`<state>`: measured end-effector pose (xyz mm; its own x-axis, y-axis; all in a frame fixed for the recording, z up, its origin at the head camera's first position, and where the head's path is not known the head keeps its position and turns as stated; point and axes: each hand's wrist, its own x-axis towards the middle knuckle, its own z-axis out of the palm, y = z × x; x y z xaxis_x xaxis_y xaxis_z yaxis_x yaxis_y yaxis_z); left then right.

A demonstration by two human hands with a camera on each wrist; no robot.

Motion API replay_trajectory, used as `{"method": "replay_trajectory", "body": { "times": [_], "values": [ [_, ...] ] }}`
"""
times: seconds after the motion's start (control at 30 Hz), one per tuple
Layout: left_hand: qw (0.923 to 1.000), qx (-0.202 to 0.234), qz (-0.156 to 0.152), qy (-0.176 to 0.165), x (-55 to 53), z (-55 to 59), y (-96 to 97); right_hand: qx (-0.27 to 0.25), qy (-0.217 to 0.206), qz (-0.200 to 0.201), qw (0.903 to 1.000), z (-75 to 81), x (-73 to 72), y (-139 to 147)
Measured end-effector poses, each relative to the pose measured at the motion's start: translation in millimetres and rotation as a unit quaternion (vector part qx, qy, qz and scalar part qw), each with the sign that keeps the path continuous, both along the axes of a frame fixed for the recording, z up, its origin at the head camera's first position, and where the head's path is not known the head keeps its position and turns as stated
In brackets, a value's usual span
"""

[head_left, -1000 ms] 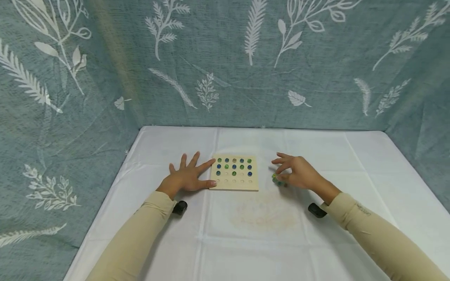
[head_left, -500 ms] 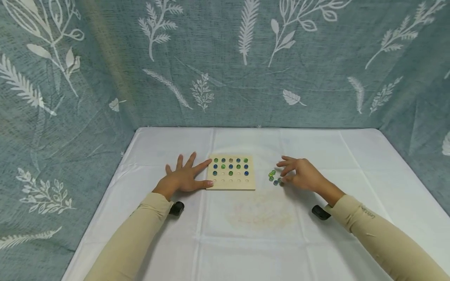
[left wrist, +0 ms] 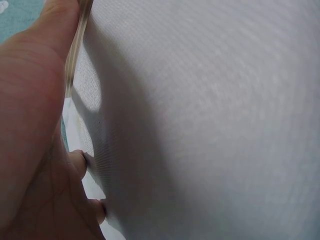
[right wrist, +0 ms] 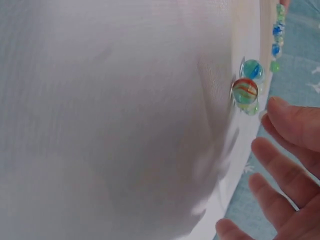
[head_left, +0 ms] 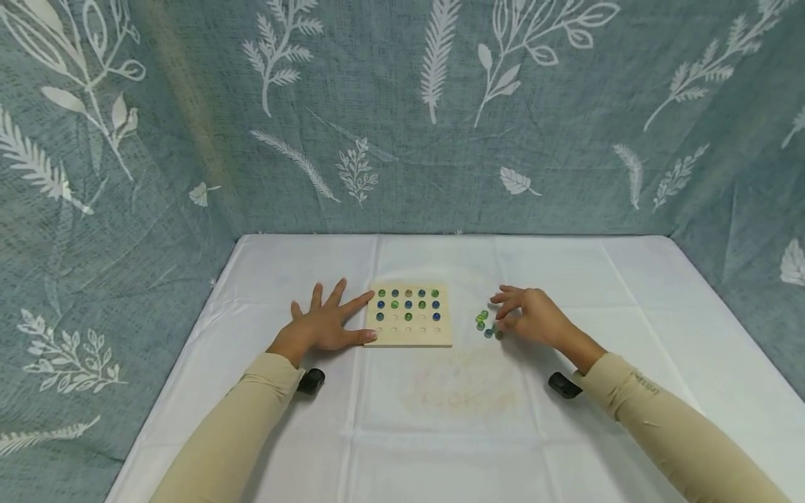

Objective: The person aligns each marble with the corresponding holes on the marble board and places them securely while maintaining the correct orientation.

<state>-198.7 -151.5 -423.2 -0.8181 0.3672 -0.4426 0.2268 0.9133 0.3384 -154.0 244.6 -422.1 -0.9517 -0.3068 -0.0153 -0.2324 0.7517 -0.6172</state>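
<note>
A pale wooden board (head_left: 407, 339) lies flat on the table, with rows of round hollows. Glass marbles fill its two far rows; the third row holds only some, and the nearest row shows bare hollows. My left hand (head_left: 323, 327) rests with spread fingers at the board's left edge, thumb and index finger touching it. To the board's right sits a loose cluster of green and blue marbles (head_left: 481, 318). Over its right side hovers my right hand (head_left: 534, 318), thumb and index finger close together; no marble shows between them. A red-streaked marble (right wrist: 245, 91) appears in the right wrist view.
A white cloth (head_left: 440, 447) with fold creases and a faint brownish stain covers the table. Teal curtains (head_left: 390, 84) with white leaf prints stand behind and at both sides. A black wrist camera (head_left: 564, 385) sits below the right cuff.
My right hand has shifted slightly right from over the marbles, which are now more spread out and more visible. The left hand stays at the board. The head view has moved a little.
</note>
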Motion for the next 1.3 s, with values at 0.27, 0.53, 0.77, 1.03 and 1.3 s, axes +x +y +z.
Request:
{"method": "replay_trajectory", "body": {
  "times": [0.27,0.53,0.77,1.03,1.3],
  "values": [
    [1.0000,-0.003,0.000,0.002,0.5,2.2,-2.7,0.036,0.004,-0.001,0.9994,-1.9,-5.6,-9.5],
    [1.0000,-0.004,0.005,0.005,3.9,0.2,-7.8,0.073,-0.012,0.017,0.9971,-1.6,-9.3,-18.7],
    [1.0000,-0.001,0.004,0.004,5.8,-2.4,-9.3,0.093,-0.005,0.047,0.9946,-0.6,-7.0,-21.5],
    [1.0000,0.007,-0.003,0.001,-0.8,-5.7,-4.4,0.044,0.009,0.029,0.9986,5.7,-3.9,-13.3],
    [0.9999,0.015,0.000,-0.007,-1.0,-1.7,-4.7,0.014,0.030,0.033,0.9989,8.3,-6.5,-20.9]
  ]
}}
